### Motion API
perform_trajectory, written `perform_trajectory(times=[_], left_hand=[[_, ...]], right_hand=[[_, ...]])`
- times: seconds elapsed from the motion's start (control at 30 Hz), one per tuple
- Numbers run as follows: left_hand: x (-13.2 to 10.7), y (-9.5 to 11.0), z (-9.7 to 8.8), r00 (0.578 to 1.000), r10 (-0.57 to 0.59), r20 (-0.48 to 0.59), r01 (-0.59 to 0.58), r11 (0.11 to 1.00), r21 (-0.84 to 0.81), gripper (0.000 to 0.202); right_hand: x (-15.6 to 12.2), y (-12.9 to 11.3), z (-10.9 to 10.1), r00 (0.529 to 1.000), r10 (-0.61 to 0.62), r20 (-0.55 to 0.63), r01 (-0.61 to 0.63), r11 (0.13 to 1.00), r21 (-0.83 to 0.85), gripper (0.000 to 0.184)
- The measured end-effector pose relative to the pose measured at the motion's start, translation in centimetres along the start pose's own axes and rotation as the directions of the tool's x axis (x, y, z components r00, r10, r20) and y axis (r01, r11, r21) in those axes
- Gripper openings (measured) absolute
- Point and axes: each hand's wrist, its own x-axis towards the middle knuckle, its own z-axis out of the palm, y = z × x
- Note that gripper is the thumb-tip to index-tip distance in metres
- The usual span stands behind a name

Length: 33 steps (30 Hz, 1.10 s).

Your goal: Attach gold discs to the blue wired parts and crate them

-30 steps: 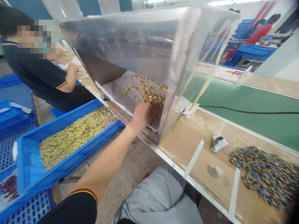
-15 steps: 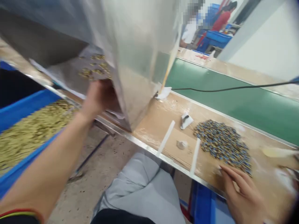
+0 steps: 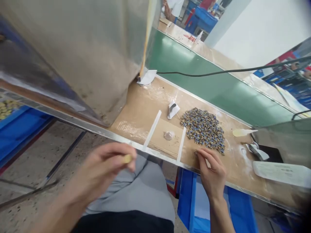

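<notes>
My left hand (image 3: 109,161), slightly blurred, is closed with a small yellowish flat piece (image 3: 127,158) between thumb and fingers, in front of the bench edge. Over the bench, my right hand (image 3: 211,165) is pinched at the near side of a pile of small blue and gold metal parts (image 3: 204,126). Something tiny and dark shows at its fingertips, too small to name. Between the hands lies a cardboard pad (image 3: 162,147) edged by two white tape strips, with a small clear lump (image 3: 168,135) on it. Behind it sits a crumpled white paper with a dark smear (image 3: 173,109).
A large metal box (image 3: 97,58) stands on the bench at left. At right are a squeeze bottle with a pale nozzle (image 3: 243,132) and a white plastic container (image 3: 282,173). Blue bins (image 3: 184,200) stand below the bench. A black cable crosses the green divider (image 3: 179,58). Other people work beyond.
My left hand has come out of the metal box, away from the gold pieces inside, and now holds a yellowish piece. My right hand stays pinched by the pile. The view has turned right.
</notes>
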Motion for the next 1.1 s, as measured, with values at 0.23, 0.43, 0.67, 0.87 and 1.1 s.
perform_trajectory(times=[0.23, 0.43, 0.67, 0.87, 1.1], left_hand=[[2.7, -5.6, 1.7, 0.983, -0.171, 0.072, 0.185, 0.927, -0.327, 0.015], [3.2, -5.0, 1.7, 0.982, -0.189, 0.01, 0.187, 0.958, -0.219, 0.017], [3.1, -4.8, 1.7, 0.98, -0.201, 0.004, 0.199, 0.969, -0.146, 0.018], [3.0, -5.0, 1.2, 0.975, -0.221, 0.012, 0.222, 0.971, -0.085, 0.022], [2.8, -5.4, 1.0, 0.972, -0.237, -0.006, 0.235, 0.968, -0.084, 0.021]], right_hand=[[1.8, -3.2, 0.1, 0.997, 0.044, -0.07, -0.04, 0.998, 0.048, 0.015], [4.3, -9.5, 1.2, 0.991, -0.029, -0.128, 0.053, 0.98, 0.19, 0.011], [5.9, -10.6, 3.9, 0.991, -0.114, -0.07, 0.126, 0.972, 0.2, 0.016], [6.2, -10.3, 4.9, 0.988, -0.147, -0.039, 0.151, 0.98, 0.132, 0.016], [6.2, -10.5, 5.3, 0.984, -0.177, -0.02, 0.178, 0.979, 0.099, 0.017]])
